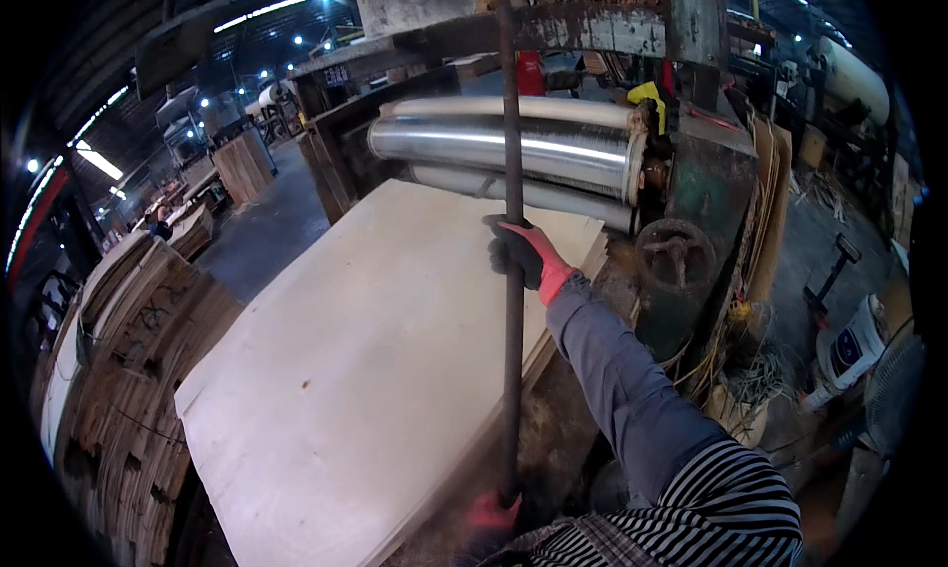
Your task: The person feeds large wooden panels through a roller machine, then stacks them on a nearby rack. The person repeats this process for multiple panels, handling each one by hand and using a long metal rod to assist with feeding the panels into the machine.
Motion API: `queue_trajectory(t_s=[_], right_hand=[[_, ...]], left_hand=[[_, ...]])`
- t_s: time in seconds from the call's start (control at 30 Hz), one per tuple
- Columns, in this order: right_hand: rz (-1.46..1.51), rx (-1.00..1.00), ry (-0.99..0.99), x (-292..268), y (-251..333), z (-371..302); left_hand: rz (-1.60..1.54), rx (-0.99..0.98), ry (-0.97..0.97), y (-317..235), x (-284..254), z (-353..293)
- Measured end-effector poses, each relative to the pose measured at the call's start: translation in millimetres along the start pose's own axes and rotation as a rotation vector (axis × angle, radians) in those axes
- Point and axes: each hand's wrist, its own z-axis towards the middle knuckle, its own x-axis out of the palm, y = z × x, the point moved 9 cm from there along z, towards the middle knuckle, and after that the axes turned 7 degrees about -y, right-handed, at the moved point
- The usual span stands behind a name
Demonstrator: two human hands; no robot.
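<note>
Bluish-grey floor (267, 206) shows between one stack of rough brown wooden sheets (148, 369) at the left and one machine with three horizontal cylindrical rollers (494, 142) ahead, the middle one shiny metal; one round rusty handwheel (676, 254) sits at its right. One pile of broad, pale wooden sheets (336, 350) lies flat just before the rollers. One long, dark, round rod (513, 369) stands in front of the pile and the rollers, its long axis running nearly straight up and down the view, upper end past the top edge, lower part pointing toward the wearer's body; its tilt in depth cannot be told. Of two gloved hands, the pink-and-black right hand (526, 256) has its grip clenched around the rod's middle; the blurred pink left hand (494, 513) is at its lower part, its grip too unclear to tell.
</note>
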Motion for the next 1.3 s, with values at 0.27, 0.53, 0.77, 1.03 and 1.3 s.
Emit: queue_trajectory(t_s=[0.27, 0.53, 0.77, 1.03, 1.3], right_hand=[[-0.136, -0.313, -0.3, -19, 17, -4], [-0.418, -0.366, -0.356, -14, 27, -9], [-0.27, -0.359, -0.397, -23, 25, -10], [-0.484, -0.407, -0.527, -29, 16, -3], [-0.233, -0.37, -0.486, -18, 25, -20]], left_hand=[[-0.017, 0.219, -0.137, -11, 2, -3], [0.161, 0.265, -0.037, -33, -11, 1], [0.208, 0.122, 0.509, -68, -19, 16], [0.014, 0.155, -0.032, -33, 5, -1], [-0.109, 0.309, -0.216, -40, 1, 0]])
